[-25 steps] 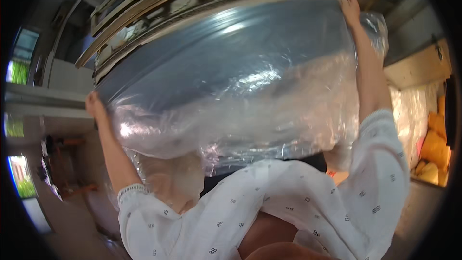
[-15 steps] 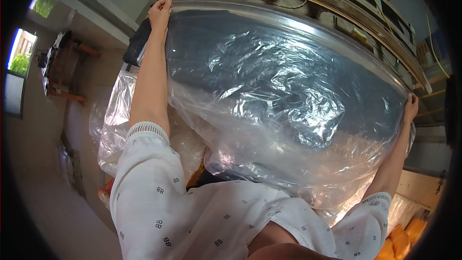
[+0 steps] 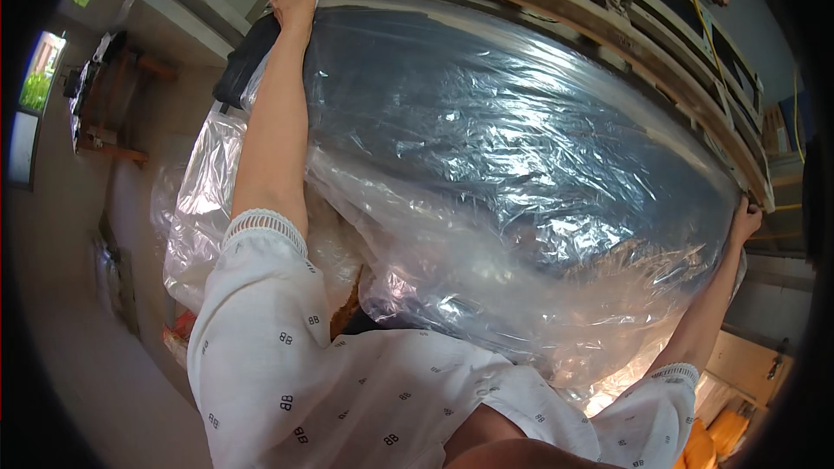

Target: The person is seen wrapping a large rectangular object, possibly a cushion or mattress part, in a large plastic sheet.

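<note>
1. The left hand (image 3: 294,2) is gripping the upper left end of a large clear plastic sheet (image 3: 521,182), at about eleven o'clock in the view; its fingers are curling shut over the sheet's edge, pressed together.
2. The right hand (image 3: 745,219) is gripping the far right end of the same sheet, at about three o'clock; its fingers are closing on the plastic, though how tightly they are lying together is too small to tell.
3. The plastic sheet is stretching between both raised hands, filling the middle of the view, crinkled and shiny, and sagging in a loose fold towards six o'clock.
4. Behind the sheet, something big and dark grey (image 3: 452,87) is showing through the plastic; what it is cannot be told.
5. A long wooden beam (image 3: 556,2) is running along the top edge of the sheet, from twelve o'clock down to three o'clock, with more timber framing (image 3: 695,43) just behind it.
6. Both arms are reaching up out of white sleeves with small dark marks (image 3: 287,356), which are filling the lower part of the view around six o'clock.
7. More clear plastic bags (image 3: 195,208) are bunching at nine o'clock beside the left forearm.
8. Orange things (image 3: 708,443) are lying at about five o'clock, near the right sleeve.
</note>
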`<move>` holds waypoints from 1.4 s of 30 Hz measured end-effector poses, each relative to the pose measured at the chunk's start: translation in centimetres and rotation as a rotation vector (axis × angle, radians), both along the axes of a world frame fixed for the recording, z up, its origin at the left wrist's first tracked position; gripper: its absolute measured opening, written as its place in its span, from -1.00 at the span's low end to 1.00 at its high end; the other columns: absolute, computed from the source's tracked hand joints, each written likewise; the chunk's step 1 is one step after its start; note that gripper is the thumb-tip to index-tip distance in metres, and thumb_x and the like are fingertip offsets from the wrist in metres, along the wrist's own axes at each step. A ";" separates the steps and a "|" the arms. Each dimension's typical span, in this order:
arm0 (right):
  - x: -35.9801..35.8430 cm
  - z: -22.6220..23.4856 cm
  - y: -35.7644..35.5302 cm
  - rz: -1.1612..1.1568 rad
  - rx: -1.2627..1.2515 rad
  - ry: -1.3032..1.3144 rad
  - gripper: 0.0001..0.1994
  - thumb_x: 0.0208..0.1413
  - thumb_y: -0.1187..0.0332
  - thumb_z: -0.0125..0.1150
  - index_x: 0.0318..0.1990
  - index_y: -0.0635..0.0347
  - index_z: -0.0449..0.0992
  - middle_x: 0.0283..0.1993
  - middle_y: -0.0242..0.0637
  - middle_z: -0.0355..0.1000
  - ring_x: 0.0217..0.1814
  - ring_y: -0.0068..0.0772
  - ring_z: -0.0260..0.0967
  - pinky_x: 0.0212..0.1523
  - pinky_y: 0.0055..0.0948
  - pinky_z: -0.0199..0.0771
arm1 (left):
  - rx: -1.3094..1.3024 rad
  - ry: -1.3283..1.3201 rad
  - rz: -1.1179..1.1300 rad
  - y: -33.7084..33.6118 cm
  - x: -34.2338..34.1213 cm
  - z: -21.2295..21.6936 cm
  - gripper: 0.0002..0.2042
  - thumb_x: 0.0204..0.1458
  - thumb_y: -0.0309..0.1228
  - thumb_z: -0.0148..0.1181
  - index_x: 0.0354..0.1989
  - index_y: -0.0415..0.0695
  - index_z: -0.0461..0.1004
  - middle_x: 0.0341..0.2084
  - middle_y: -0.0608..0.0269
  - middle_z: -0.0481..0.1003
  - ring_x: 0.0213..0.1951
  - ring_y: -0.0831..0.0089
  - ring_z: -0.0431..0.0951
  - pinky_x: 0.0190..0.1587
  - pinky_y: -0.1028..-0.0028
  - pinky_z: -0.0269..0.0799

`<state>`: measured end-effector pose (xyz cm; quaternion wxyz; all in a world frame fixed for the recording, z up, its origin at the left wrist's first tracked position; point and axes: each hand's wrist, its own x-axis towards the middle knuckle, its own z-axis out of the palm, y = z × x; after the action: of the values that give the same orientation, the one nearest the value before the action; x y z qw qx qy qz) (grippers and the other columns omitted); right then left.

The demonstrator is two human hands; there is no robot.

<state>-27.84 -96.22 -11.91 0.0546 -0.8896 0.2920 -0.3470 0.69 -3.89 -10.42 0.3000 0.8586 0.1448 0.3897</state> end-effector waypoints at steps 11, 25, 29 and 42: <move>-0.8 1.1 2.2 0.270 0.507 -0.320 -0.50 0.21 0.10 -0.22 0.01 0.41 0.40 0.02 -0.02 0.38 0.10 -0.14 0.27 0.11 -0.31 0.15 | -0.469 -0.135 0.011 5.2 2.0 0.2 -0.70 0.06 -0.30 -0.14 -0.23 -0.28 0.42 -0.31 -0.14 0.48 -0.22 0.00 0.47 -0.12 0.14 0.34; -9.2 7.7 25.1 0.693 0.863 0.131 -0.76 0.22 0.15 -0.07 -0.40 0.07 0.28 -0.46 -0.60 0.01 -0.39 -0.75 -0.06 -0.37 -0.68 -0.01 | -0.241 0.298 -0.360 25.3 -2.5 8.0 -0.58 0.05 -0.22 0.11 0.01 -0.23 0.40 -0.13 0.07 0.47 -0.10 0.30 0.46 -0.04 0.38 0.34; -13.5 10.1 30.2 0.749 0.809 0.065 -0.76 0.23 0.15 -0.07 -0.40 0.07 0.24 -0.46 -0.61 -0.02 -0.40 -0.74 -0.11 -0.37 -0.69 -0.05 | 0.591 0.311 0.117 9.6 -7.0 10.1 -0.53 -0.07 -0.27 0.18 0.00 -0.29 0.38 -0.08 -0.08 0.44 -0.02 0.00 0.41 0.06 0.20 0.26; -21.9 13.4 32.1 0.850 0.205 0.090 -0.75 0.00 0.27 0.20 -0.54 0.22 0.33 -0.58 -0.31 0.19 -0.53 -0.41 0.12 -0.49 -0.45 0.14 | -0.197 0.340 -1.655 -41.1 -32.9 9.5 -0.83 -0.07 -0.41 0.22 -0.38 -0.25 0.45 -0.45 0.25 0.38 -0.40 0.48 0.38 -0.33 0.56 0.28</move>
<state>-49.79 -64.12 1.50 0.2676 -0.9349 -0.0648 -0.2240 -32.20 -44.98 -0.89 0.5360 0.7047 -0.4531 -0.1039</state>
